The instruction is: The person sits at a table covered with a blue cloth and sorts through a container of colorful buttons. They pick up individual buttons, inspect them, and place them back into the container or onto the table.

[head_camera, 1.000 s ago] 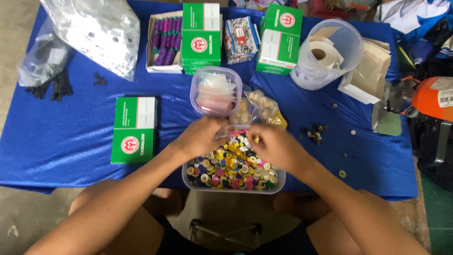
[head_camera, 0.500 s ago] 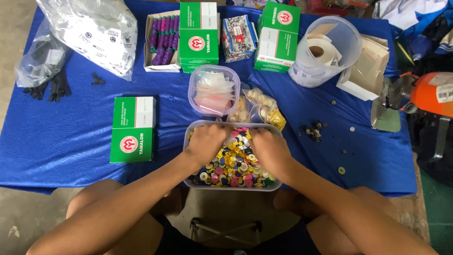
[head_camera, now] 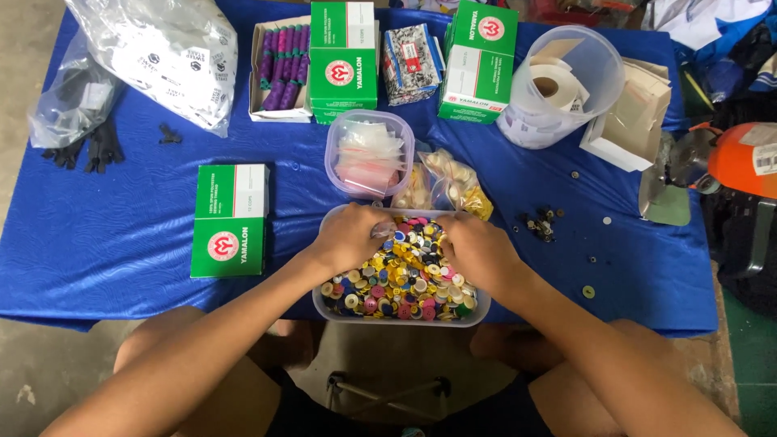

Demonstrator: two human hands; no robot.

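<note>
A clear plastic tub full of small round buttons in several colours sits at the table's near edge. Both of my hands are down in it. My left hand rests on the pile's left side, fingers curled, with what looks like a small clear bag pinched at its fingertips. My right hand lies on the pile's right side, fingers bent down among the buttons and hiding what they touch.
A blue cloth covers the table. Behind the tub stand a lidded tub of small bags and bagged pale buttons. Green boxes, purple spools, a tape tub and loose buttons lie around.
My hands were together above the tub's far rim; they have dropped into the buttons and spread apart, left hand to the left side, right hand to the right.
</note>
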